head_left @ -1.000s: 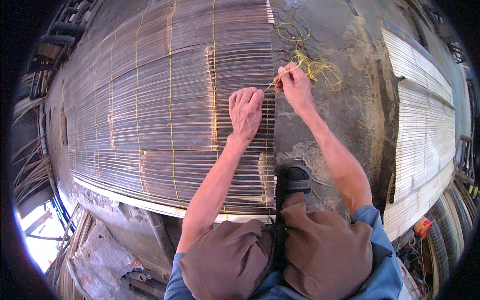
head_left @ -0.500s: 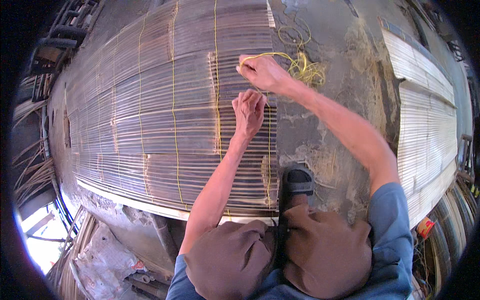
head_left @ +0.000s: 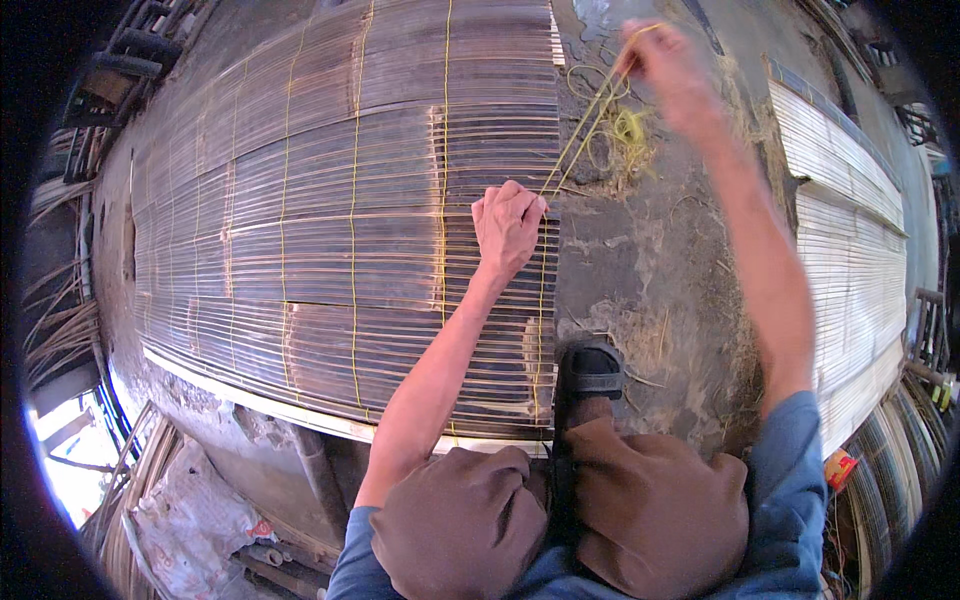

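A large mat of thin bamboo slats (head_left: 400,260) lies on dark panels before me, bound by rows of yellow string. My left hand (head_left: 510,228) is closed at the mat's right edge, pinching the string where it meets the slats. Blurred by motion, my right hand (head_left: 655,65) is up at the far right, its fingers closed on the yellow string (head_left: 588,128). Strands of it stretch taut between both hands. Loose yellow string (head_left: 630,130) lies in a tangle on the floor below my right hand.
A pale slat mat (head_left: 850,250) lies at the right. My sandalled foot (head_left: 592,372) rests on the stained floor beside the near mat. Bundled bamboo strips (head_left: 65,345) stand at the left; a crumpled white sack (head_left: 195,525) lies lower left. Rolled slats (head_left: 900,455) sit lower right.
My right hand has swung up and to the right, away from my left, drawing the yellow string taut. My left hand stays at the mat's edge.
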Tool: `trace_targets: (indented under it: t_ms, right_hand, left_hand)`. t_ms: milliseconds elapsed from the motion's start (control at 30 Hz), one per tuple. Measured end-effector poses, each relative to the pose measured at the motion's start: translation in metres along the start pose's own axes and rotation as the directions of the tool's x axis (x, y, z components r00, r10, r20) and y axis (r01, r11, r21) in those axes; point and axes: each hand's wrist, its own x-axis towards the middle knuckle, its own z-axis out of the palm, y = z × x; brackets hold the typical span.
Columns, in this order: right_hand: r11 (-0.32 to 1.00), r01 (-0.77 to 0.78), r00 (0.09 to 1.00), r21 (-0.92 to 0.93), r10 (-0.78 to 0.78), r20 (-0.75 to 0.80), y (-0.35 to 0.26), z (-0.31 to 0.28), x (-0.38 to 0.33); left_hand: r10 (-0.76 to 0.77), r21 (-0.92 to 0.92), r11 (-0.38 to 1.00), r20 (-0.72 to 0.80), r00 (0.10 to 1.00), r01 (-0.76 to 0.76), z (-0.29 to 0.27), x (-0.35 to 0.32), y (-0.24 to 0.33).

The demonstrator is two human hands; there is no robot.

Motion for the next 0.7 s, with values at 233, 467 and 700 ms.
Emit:
trace_targets:
  t_ms: [233,467,700]
  right_hand:
    - [0.634,0.09,0.986,-0.768,-0.163,-0.019,-0.067,-0.172,0.032]
    - [0.412,0.149,0.975,-0.899,0.09,0.203,0.097,-0.082,-0.129]
    - [0.946,-0.195,0.972,-0.258,0.221,0.077,0.101,0.092,-0.156]
  left_hand:
    - [-0.023,0.026,0.999,-0.012,1.0,0.023,-0.002,-0.001,0.001]
    - [-0.045,0.054,0.998,0.039,0.998,0.043,0.01,0.003,0.006]
    - [-0.07,0.038,0.997,0.055,0.996,0.068,0.001,0.0,-0.001]
